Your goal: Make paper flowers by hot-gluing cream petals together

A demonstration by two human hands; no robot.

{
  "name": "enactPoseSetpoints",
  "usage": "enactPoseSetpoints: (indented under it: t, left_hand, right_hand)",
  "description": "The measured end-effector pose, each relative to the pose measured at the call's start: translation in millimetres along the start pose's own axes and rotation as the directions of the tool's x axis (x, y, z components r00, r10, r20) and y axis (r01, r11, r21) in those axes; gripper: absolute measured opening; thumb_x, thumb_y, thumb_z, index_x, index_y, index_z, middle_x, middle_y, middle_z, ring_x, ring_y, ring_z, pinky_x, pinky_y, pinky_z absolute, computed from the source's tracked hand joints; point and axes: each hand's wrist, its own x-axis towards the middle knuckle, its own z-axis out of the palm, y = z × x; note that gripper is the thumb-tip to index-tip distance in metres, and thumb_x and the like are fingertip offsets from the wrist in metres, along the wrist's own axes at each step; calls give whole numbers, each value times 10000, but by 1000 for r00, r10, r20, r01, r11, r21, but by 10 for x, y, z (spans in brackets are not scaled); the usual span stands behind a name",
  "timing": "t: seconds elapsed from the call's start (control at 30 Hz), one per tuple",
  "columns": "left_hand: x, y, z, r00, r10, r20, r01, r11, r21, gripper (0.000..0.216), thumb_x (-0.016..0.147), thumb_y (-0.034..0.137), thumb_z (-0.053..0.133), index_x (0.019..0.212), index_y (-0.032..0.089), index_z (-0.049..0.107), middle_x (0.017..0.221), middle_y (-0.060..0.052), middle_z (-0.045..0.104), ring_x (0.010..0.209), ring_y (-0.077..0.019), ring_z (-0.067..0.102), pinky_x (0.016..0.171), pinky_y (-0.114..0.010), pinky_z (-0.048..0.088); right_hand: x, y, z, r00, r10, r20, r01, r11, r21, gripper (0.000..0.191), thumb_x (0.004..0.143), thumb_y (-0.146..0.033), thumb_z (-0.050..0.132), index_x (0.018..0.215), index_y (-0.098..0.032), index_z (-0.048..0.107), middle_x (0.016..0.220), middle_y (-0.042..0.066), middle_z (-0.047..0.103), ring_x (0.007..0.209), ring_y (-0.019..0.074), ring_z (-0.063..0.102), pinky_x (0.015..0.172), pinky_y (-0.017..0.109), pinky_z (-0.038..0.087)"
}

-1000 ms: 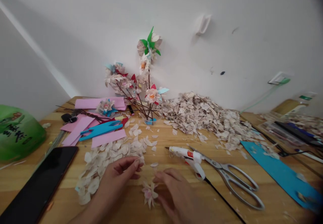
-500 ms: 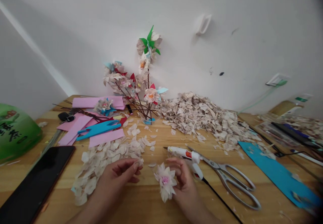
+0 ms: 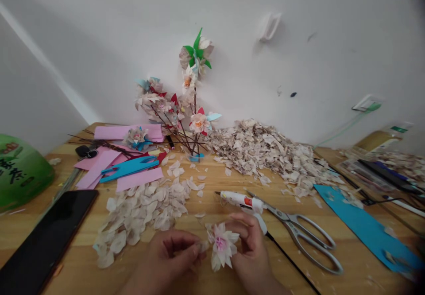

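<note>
Between the thumb and fingers of my left hand (image 3: 175, 256) is a pale, papery petal (image 3: 203, 245), close to the left side of a flower. That flower (image 3: 221, 245), with pointed whitish petals and a pink centre, is held by my right hand (image 3: 249, 246), whose fingers curl behind it. Just beyond my right hand lies a white glue gun (image 3: 241, 200) with an orange-red label. Large metal scissors (image 3: 299, 230) rest open to its right. A spread of loose pale petals (image 3: 142, 215) covers the wood beyond my left hand.
Finished flowers on twigs (image 3: 199, 122) stand against the wall. A heap of dried petals (image 3: 259, 151) lies at the back. Pink paper strips (image 3: 139, 180), a phone (image 3: 49, 233) and a green container (image 3: 23, 171) are at left; blue paper (image 3: 361, 228) is at right.
My left hand has moved right and nearer to me with the petal, coming up beside the flower. My right hand and the flower have shifted slightly right.
</note>
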Motion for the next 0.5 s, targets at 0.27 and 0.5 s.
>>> enactPoseSetpoints:
  t: [0.27,0.5]
  left_hand:
    - [1,-9,11,999,33,8,-34,996,84,139,615,393,713,622,260,753,595,-6,723,555,-127,592,546,-203,431]
    - [-20,-30,29,1000,5,2,-5,997,72,200,610,449,702,660,265,762,620,-14,721,568,-150,592,512,-218,438]
  right_hand:
    - [3,-66,38,999,-30,14,31,998,-57,355,639,-138,618,929,-268,460,748,-2,730,668,188,709,587,266,560]
    - [-29,-44,19,997,-68,29,70,996,-59,355,660,-119,628,935,-282,474,788,-20,729,703,172,715,594,235,564]
